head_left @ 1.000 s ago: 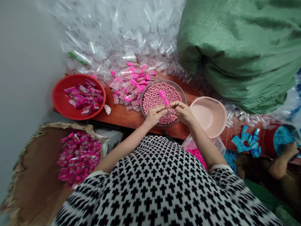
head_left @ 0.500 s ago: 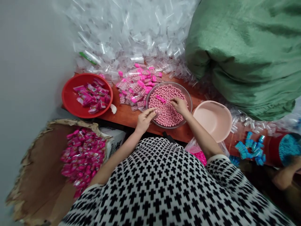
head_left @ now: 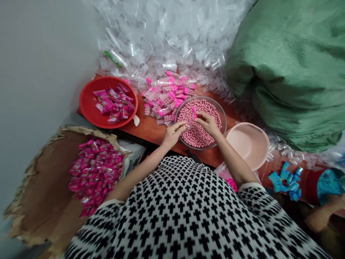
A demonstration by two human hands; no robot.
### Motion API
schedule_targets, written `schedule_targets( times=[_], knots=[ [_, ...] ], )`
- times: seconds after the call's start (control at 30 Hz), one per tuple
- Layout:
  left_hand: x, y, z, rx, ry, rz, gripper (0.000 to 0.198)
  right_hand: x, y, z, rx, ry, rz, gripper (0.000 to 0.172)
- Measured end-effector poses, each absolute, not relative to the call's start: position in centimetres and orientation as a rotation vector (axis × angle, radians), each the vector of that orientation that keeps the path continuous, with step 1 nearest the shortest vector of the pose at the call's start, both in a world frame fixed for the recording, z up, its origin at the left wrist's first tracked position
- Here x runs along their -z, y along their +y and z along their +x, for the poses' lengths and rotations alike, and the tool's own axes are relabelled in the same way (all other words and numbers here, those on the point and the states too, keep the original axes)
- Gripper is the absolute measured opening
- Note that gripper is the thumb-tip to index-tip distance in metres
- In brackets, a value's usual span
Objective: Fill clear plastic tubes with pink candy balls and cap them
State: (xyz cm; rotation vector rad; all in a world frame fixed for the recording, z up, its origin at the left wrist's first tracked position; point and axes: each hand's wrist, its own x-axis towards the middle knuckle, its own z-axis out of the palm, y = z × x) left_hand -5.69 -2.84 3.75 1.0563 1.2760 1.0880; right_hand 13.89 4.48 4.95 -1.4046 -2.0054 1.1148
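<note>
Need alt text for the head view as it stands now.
A person's right hand holds a bright pink piece over a clear bowl of pink beads; the left hand pinches a small item, too blurred to name. A red basin of pink packets stands left, a pale pink basin right.

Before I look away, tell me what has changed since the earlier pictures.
The left hand and right hand, together over the bowl at first, have parted, the left going left. The pink piece at the right hand, crosswise half a second ago, now points away from the person. The red basin and green sack stayed put.
</note>
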Motion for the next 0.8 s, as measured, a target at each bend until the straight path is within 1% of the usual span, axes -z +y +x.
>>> schedule_targets(
  times=[0.07, 0.2, 0.5, 0.6, 0.67, 0.8],
  knots=[
    [-3.5, -2.5, -5.1, -1.069, 1.286, 1.149, 0.033, -6.5, 3.2, 14.2, -1.149, -1.949, -1.242, 0.036],
    [-3.1, -2.5, -4.0, -1.046, 1.278, 1.246, 0.03, -8.7, 1.2, 14.6, -0.994, -2.085, -1.144, 0.034],
    [-4.8, -3.0, -2.6, -1.051, 1.142, 1.413, 0.028, -9.7, -1.6, 16.5, -0.769, -2.223, -1.122, 0.023],
    [-5.4, -3.1, -2.5, -0.988, 1.131, 1.535, 0.028, -9.5, -1.9, 16.8, -0.694, -2.295, -1.106, 0.022],
    [-5.7, -3.0, -2.5, -0.914, 1.125, 1.647, 0.03, -9.2, -1.6, 17.2, -0.713, -2.367, -1.079, 0.025],
    [-5.9, -2.5, -2.8, -0.814, 1.068, 1.705, 0.027, -9.3, -0.2, 18.1, -0.887, -2.477, -0.974, 0.03]
  ],
)
